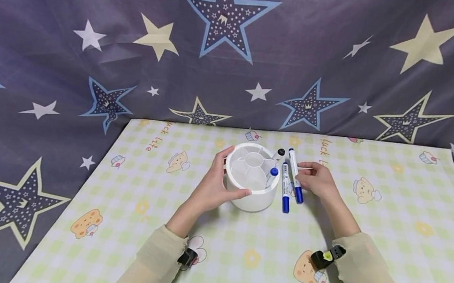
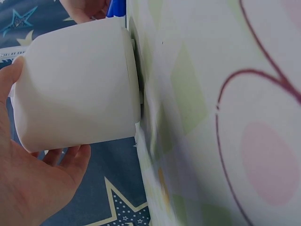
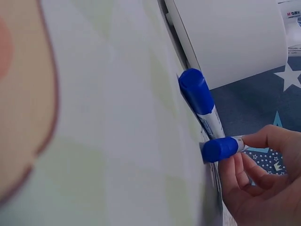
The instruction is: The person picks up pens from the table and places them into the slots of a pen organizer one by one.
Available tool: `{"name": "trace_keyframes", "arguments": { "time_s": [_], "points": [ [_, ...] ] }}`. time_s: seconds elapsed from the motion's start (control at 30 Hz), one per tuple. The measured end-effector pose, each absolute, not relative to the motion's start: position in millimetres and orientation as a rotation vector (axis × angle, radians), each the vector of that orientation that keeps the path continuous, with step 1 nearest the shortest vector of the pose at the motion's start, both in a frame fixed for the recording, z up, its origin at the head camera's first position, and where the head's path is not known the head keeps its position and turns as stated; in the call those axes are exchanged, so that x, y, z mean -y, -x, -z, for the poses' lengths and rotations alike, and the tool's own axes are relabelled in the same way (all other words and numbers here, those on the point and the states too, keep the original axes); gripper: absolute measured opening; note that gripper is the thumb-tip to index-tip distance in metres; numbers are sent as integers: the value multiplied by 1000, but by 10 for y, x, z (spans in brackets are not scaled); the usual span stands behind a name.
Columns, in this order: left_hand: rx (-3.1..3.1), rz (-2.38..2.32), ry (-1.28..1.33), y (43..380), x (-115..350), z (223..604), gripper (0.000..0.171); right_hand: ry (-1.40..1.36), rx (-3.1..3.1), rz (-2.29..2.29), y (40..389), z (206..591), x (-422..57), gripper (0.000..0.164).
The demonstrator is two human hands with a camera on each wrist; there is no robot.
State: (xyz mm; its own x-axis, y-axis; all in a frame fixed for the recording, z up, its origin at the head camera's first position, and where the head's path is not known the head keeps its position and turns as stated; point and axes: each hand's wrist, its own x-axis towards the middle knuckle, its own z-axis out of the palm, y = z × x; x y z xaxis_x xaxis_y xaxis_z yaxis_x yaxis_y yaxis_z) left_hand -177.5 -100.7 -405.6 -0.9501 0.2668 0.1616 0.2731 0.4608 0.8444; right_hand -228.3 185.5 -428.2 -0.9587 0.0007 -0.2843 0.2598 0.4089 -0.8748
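My left hand (image 1: 213, 189) grips the side of a round white desk organizer (image 1: 251, 202), thumb along the near rim and fingers behind. Dividers split its inside into compartments around a middle ring. A blue-ended marker (image 1: 272, 176) and a black-ended one (image 1: 280, 153) stand tilted in its right side. Beside the organizer, my right hand (image 1: 317, 180) pinches a white whiteboard marker with a blue cap (image 1: 298, 195) between thumb and fingers. A second blue-capped marker (image 1: 285, 186) lies between that one and the organizer. In the right wrist view, the pinched marker's cap (image 3: 220, 149) is close to the tablecloth.
A green-and-white checked tablecloth (image 1: 248, 276) with cartoon prints covers the table. Behind the table's far edge hangs a dark curtain (image 1: 238, 81) patterned with stars. Small black cameras are strapped at both wrists.
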Motion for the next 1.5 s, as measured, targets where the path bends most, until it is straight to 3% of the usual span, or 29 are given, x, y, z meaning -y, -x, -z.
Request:
{"name": "trace_keyframes", "arguments": {
  "time_s": [1.5],
  "points": [
    [2678, 1543, 513, 1775, 1007, 4059, 111, -53, -2399, 1891, 2047, 4054, -1871, 51]
  ]
}}
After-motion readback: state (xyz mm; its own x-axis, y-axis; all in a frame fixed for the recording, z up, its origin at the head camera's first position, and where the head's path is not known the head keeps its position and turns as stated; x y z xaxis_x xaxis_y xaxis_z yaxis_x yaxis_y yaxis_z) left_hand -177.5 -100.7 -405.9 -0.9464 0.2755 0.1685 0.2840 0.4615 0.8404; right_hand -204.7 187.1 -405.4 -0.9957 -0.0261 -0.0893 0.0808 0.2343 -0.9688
